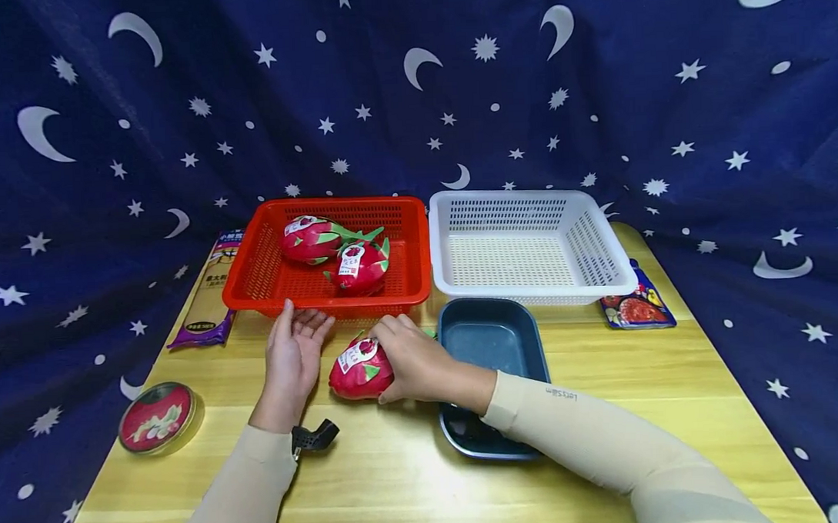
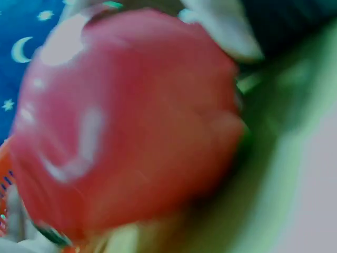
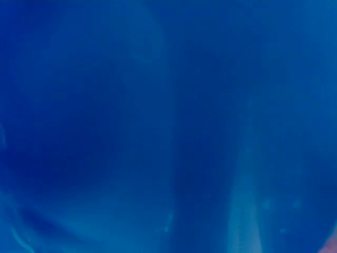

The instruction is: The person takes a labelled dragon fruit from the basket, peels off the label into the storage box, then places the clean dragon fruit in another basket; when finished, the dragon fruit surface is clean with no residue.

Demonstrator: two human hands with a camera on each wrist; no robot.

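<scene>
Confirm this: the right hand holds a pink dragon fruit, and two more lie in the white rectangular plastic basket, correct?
No: the head view shows those two dragon fruits in the red rectangular plastic basket, not the white one. The right hand does hold the other fruit.

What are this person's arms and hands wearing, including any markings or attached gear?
The left grip and right grip are gloveless human hands. Close-fitting beige sleeves end near the wrists; the right one carries small dark lettering, seemingly "Let'sslim". A small black angular device is attached at the left wrist.
</scene>
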